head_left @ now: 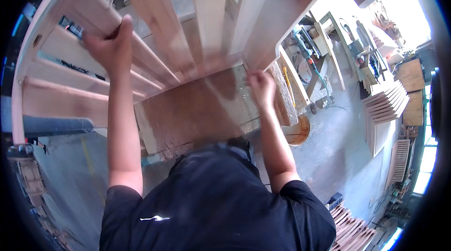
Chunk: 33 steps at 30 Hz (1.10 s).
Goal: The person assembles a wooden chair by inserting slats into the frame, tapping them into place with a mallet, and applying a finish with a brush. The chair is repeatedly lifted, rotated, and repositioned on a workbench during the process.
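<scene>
A large unfinished wooden frame with several slats (155,30) lies tilted across a worn brown workbench (197,110). My left hand (110,44) is raised and grips one of the frame's slats near its upper left. My right hand (262,89) rests with fingers curled at the frame's lower corner, by the bench's right edge. Whether it holds a small item I cannot tell. Both forearms reach up from my black shirt.
To the right stand stacks of wooden slatted pieces (383,110), a round wooden tub (300,131) on the grey floor, and a cluttered bench with tools (319,49). More stacked wood (350,232) lies at the lower right.
</scene>
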Tool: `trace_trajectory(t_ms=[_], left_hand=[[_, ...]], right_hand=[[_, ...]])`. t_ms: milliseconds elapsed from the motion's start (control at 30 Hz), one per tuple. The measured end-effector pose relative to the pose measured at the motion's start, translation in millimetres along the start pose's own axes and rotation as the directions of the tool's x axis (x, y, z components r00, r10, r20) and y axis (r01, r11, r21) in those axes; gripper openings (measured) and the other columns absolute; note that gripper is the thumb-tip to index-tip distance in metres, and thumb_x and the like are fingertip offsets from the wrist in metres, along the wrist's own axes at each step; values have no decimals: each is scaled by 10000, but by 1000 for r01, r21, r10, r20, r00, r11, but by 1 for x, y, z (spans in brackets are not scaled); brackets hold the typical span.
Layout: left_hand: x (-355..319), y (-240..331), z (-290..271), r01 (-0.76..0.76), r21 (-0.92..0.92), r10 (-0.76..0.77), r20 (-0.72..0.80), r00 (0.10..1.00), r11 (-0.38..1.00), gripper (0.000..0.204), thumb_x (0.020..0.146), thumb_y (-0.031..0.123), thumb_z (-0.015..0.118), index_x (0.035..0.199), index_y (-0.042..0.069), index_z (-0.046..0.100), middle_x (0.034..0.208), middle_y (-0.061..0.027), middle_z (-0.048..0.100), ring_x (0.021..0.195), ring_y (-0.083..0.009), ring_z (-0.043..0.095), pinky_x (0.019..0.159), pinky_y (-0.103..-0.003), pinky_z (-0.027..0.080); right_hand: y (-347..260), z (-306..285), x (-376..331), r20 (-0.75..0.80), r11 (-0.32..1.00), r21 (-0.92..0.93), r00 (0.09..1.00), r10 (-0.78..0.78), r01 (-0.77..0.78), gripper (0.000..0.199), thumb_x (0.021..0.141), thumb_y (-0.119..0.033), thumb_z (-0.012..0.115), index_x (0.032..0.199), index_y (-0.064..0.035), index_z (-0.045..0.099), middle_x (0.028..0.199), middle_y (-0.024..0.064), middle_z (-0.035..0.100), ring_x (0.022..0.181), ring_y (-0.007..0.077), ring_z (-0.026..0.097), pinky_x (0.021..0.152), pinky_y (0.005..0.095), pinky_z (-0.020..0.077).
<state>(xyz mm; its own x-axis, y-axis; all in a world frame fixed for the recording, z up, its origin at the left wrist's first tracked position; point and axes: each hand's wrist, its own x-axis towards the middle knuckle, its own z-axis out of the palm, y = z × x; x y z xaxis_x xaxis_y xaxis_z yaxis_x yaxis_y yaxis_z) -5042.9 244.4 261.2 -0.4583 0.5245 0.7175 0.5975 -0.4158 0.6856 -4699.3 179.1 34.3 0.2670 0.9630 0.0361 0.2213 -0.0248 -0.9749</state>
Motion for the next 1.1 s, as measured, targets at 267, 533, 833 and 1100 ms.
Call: trace_trajectory(t_ms=[267,533,833,1100], left_hand=[[-3,2,14,99,-119,-96,33,995,988,660,767,171,842,1199,-98,420,1118,-216,577,926,-246,675,810,-340,598],[-5,9,8,104,-37,-103,23,994,994,617,763,138,824,1160,-99,415,1092,-214,574,886,-254,678,747,-331,587],[-8,-2,19,118,14,-117,-26,993,993,610,742,156,818,1153,-89,440,1041,-203,594,914,-310,650,833,-395,547],[-6,1,10,99,75,-98,-19,995,992,722,744,168,823,1251,-104,387,1115,-219,558,934,-302,653,807,-380,563]], right_hand=[[86,-175,6,-369,573,-754,929,37,-322,366,783,-422,779,864,-68,730,882,153,727,880,318,709,816,424,554],[88,-176,15,-221,546,-811,974,51,-213,220,859,-274,694,911,-60,690,919,182,715,915,342,698,839,415,542],[-192,-285,14,-336,714,-610,705,-625,343,323,1063,-201,456,1202,18,648,805,20,582,736,134,542,607,313,434],[-434,-172,40,334,32,-799,488,-806,601,295,961,-152,587,1244,-141,668,846,163,708,768,345,691,694,457,542]])
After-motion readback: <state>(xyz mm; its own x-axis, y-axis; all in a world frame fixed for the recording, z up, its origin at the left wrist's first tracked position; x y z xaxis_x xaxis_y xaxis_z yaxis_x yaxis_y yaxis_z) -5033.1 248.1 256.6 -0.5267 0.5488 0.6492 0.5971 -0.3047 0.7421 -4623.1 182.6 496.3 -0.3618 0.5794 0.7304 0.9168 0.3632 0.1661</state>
